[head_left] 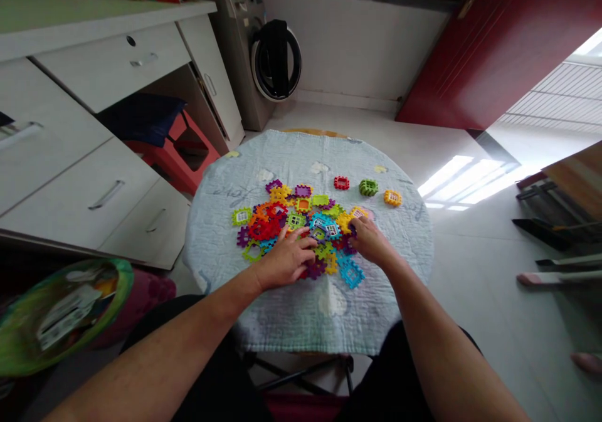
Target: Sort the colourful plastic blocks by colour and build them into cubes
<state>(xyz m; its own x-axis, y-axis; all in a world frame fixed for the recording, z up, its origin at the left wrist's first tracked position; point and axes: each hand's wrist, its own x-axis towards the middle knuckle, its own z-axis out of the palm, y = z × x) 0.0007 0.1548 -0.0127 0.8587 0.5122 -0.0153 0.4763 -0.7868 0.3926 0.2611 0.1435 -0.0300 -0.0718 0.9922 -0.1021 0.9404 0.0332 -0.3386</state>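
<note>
A mixed pile of plastic interlocking building blocks (303, 205), square frames with notched edges, lies on the cloth-covered round table. My left hand (288, 260) rests over the near side of the pile with its fingers spread, touching blocks but gripping none. At the pile's right edge, my right hand (370, 240) has its fingers closed at a yellow building block (345, 222); part of their grip is hidden. A blue block (352, 273) lies just below that hand. Apart from the pile sit a red block (341, 183), a green stack of blocks (368, 187) and a yellow stack (392, 197).
The table's cloth (301, 152) has a quilted surface. Left of it stand a red stool (188, 158), white drawers (126, 190) and a lined bin (126, 284). A washing machine (239, 52) with its door ajar is behind, and a red door (489, 46) at right.
</note>
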